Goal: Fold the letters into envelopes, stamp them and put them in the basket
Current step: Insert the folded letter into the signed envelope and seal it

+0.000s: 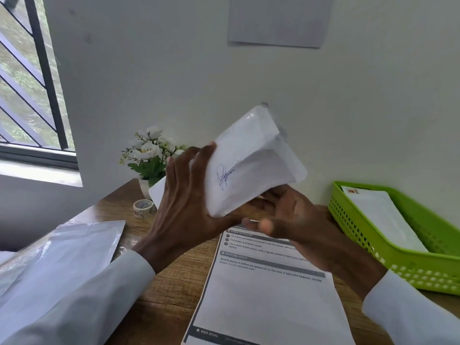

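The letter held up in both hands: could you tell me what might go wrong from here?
1. The left hand and right hand hold the folded letter in mid-air, so it may crease unevenly or slip.
2. The plant and tape sit close behind; a hand could knock them.

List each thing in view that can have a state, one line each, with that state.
Folded letter: held up off the desk in both hands, signature showing.
Left hand: grips the letter's left side.
Right hand: holds the letter's lower edge.
Green basket: on the desk, one stamped envelope inside.
Printed sheet: flat, unfolded.
Tape roll: standing on edge.
Plastic sleeve: lying flat.
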